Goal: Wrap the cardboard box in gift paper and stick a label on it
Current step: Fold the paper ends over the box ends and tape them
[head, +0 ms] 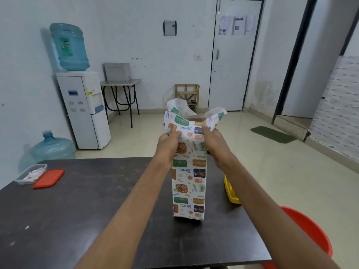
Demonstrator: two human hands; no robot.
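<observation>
A tall cardboard box [195, 117] stands upright on the dark table [87, 200], wrapped round its sides in patterned gift paper [188, 181]. Only a brown strip of the box shows at the open top, where loose paper flaps stick up. My left hand [168, 145] pinches the paper at the upper left of the box. My right hand [214, 142] grips the paper at the upper right. No label is in view.
A yellow object [231, 193] lies on the table just right of the box, partly behind my right arm. A clear container [29, 174] and its red lid [49, 178] sit at the table's far left. A red tub [308, 232] stands beside the table's right edge.
</observation>
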